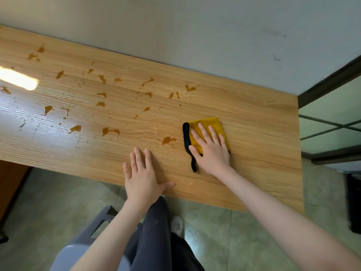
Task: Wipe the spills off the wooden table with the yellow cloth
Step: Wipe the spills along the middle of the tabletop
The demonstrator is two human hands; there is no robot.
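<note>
A folded yellow cloth [210, 123] with a black edge lies on the right part of the wooden table [263, 137]. My right hand [210, 147] presses flat on it with fingers spread. My left hand [143, 173] rests flat on the bare wood near the front edge, fingers straight. Several amber spills dot the table's left and middle; the nearest spill [168, 140] lies just left of the cloth, and another spill [109, 131] sits farther left.
A grey wall [195, 32] runs behind the table. A glass partition with a dark frame [330, 122] stands at the right. Below the table edge are my legs, a grey stool [93, 227] and a tiled floor. A dark bin [353, 202] stands at the far right.
</note>
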